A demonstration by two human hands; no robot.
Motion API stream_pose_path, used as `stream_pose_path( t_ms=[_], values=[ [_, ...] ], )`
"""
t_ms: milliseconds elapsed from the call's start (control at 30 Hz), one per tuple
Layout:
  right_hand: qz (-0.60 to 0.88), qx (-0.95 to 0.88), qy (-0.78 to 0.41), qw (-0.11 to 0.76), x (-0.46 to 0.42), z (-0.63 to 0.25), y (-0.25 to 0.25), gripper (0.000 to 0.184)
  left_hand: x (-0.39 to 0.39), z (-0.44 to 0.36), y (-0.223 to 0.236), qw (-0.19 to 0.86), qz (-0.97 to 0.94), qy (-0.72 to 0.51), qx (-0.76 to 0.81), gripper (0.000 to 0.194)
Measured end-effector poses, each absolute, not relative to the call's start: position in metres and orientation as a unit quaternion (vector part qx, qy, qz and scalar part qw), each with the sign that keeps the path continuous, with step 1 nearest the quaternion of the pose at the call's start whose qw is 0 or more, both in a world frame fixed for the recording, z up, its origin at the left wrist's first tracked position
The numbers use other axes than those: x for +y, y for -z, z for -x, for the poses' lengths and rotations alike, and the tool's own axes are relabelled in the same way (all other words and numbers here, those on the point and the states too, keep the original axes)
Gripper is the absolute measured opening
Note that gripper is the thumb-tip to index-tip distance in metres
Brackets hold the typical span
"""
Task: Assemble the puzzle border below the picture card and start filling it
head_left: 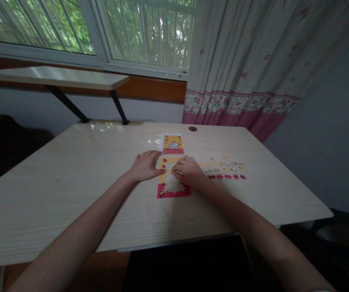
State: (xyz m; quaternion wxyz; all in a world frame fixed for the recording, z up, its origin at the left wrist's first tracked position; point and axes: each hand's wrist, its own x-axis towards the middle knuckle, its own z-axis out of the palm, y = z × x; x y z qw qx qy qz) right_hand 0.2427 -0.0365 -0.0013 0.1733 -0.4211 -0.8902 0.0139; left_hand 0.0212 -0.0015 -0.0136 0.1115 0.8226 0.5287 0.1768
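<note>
A small jigsaw frame with a yellow and red border lies in the middle of the light wooden table. My left hand rests flat on the frame's upper left corner, fingers stretched toward the right. My right hand sits on the frame's upper right side with its fingers pinched together on a small puzzle piece at the frame's inner edge. Just beyond the frame lies a reference picture card showing a cartoon animal.
Several loose puzzle pieces are spread to the right of the frame, red ones in a row. A cable hole sits near the table's far edge. A raised shelf, a window and a patterned curtain stand behind.
</note>
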Motion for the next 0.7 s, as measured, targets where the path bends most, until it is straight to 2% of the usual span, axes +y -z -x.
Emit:
stream_pose_path(
  t_ms=[133, 267, 700],
  values=[
    [0.423, -0.889, -0.015, 0.172, -0.0367, -0.2437, 0.0012, 0.016, 0.0014, -0.0167, 0.0138, 0.142, -0.824, -0.196, 0.512, 0.071],
    [0.424, -0.89, -0.024, 0.168, -0.0374, -0.2445, 0.0002, 0.016, 0.0043, -0.0124, 0.0115, 0.172, -0.824, -0.213, 0.496, 0.08],
    [0.42, -0.894, -0.005, 0.155, -0.0359, -0.2432, 0.0, 0.017, -0.0017, -0.019, 0.0076, 0.124, -0.823, -0.158, 0.531, 0.077]
  ],
)
